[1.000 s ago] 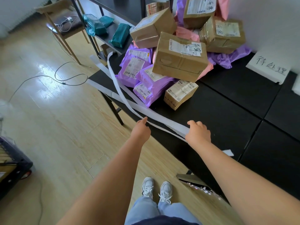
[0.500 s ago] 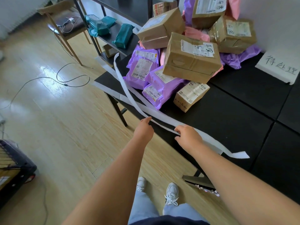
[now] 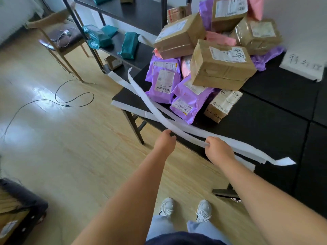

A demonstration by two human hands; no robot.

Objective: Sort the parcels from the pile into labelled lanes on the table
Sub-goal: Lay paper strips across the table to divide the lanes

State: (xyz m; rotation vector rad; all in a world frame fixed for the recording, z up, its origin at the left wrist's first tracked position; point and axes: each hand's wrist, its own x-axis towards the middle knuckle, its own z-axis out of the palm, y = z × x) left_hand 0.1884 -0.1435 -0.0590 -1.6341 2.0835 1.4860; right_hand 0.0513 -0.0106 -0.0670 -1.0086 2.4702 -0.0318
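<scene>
A pile of parcels sits at the far left of the black table point(image 3: 261, 131): brown cardboard boxes point(image 3: 221, 66), purple mailer bags point(image 3: 163, 82) and pink bags point(image 3: 221, 39). A long white paper strip point(image 3: 154, 106) rises off the table's front edge. My left hand point(image 3: 165, 141) pinches it near the edge, and my right hand point(image 3: 218, 150) grips it a little further right. A second white strip point(image 3: 246, 147) lies flat along the table edge. A white sign with handwriting point(image 3: 304, 68) lies at the back right.
A black metal shelf point(image 3: 127, 48) with teal parcels stands behind the table's left end. A wooden chair point(image 3: 60, 38) and a loose cable point(image 3: 74, 99) are on the wooden floor to the left. A dark crate point(image 3: 19, 206) sits at the lower left.
My right hand slid left along the strip and closed round it. The lifted strip rose higher off the table, and my view moved closer to the pile.
</scene>
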